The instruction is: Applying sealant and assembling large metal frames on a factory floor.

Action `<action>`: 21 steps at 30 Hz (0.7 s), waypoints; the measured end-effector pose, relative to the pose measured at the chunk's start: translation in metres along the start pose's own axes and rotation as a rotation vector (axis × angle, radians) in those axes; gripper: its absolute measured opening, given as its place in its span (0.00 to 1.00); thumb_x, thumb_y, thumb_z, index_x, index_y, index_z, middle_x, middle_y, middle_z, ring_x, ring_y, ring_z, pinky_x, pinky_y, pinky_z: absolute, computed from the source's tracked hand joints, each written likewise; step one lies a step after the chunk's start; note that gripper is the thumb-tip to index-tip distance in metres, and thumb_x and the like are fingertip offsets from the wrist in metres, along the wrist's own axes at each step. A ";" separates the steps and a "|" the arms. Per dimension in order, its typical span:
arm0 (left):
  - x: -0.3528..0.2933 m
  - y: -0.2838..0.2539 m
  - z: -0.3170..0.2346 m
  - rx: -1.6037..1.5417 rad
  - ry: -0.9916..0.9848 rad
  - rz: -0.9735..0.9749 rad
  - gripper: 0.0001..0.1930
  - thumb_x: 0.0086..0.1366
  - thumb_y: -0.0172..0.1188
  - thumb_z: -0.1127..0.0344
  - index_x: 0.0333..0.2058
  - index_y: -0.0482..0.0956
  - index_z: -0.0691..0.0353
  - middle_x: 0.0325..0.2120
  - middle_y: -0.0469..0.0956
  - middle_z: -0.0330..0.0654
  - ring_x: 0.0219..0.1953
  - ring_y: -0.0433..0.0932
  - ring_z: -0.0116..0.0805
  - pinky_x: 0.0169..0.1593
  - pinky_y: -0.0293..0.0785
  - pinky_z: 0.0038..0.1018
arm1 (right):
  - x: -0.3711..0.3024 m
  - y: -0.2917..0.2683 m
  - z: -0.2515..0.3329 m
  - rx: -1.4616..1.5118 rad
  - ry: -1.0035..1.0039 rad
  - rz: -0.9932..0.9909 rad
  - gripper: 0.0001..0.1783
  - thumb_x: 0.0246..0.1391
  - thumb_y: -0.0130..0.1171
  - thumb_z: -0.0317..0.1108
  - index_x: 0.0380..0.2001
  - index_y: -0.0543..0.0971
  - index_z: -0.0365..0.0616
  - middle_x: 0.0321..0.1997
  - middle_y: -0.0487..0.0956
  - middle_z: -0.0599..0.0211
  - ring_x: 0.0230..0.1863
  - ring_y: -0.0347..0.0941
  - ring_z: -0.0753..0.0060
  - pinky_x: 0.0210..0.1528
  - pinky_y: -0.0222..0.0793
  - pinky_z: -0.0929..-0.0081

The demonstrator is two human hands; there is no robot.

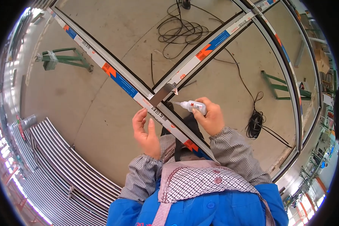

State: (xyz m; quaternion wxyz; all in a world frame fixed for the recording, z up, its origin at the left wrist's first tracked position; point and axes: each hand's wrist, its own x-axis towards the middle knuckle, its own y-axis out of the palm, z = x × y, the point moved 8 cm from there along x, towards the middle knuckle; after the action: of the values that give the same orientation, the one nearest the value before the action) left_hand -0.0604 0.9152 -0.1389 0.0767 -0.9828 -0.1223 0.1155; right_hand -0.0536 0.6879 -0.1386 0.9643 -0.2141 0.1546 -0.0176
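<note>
My right hand [214, 117] grips a small white squeeze bottle [196, 107] with a thin nozzle that points left. The nozzle's tip is close to the corner where two bars of a large metal frame [120, 81] meet. My left hand [146, 136] holds nothing; its fingers are apart and its fingertips are beside the near bar's outer edge. Across the joint lies a flat grey-brown metal piece [162, 95], with a small pale tag near its upper end. Printed protective film in white, blue and orange covers the bars.
Green metal stands [66, 57] are at the left and right. A black cable [184, 34] lies coiled on the floor, with another dark coil [255, 124] at the right. Many long metal profiles [75, 165] are stacked at lower left.
</note>
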 end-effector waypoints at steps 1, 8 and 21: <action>0.000 0.002 -0.002 0.017 0.003 -0.001 0.13 0.59 0.49 0.74 0.45 0.68 0.64 0.46 0.68 0.41 0.49 0.65 0.30 0.53 0.58 0.27 | 0.001 0.001 0.000 -0.020 -0.024 -0.010 0.13 0.45 0.57 0.31 0.34 0.72 0.37 0.23 0.75 0.58 0.23 0.72 0.70 0.28 0.67 0.76; 0.001 -0.001 0.000 0.031 0.014 -0.018 0.13 0.58 0.49 0.73 0.44 0.68 0.63 0.48 0.67 0.41 0.51 0.64 0.33 0.55 0.55 0.31 | 0.005 0.007 -0.001 -0.074 -0.053 0.016 0.13 0.44 0.57 0.31 0.34 0.72 0.38 0.23 0.75 0.55 0.23 0.73 0.62 0.28 0.68 0.74; 0.019 0.013 -0.025 0.154 0.153 -0.026 0.17 0.56 0.50 0.74 0.46 0.67 0.63 0.49 0.65 0.43 0.54 0.61 0.36 0.56 0.53 0.32 | 0.009 -0.024 0.001 0.019 -0.022 -0.013 0.11 0.44 0.56 0.30 0.33 0.72 0.37 0.21 0.74 0.61 0.22 0.70 0.72 0.27 0.66 0.78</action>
State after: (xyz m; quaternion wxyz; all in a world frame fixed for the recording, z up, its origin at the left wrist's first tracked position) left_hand -0.0333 0.9047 -0.1211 0.1626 -0.9782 -0.1195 0.0481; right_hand -0.0436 0.6656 -0.1304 0.9679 -0.2060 0.1424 -0.0231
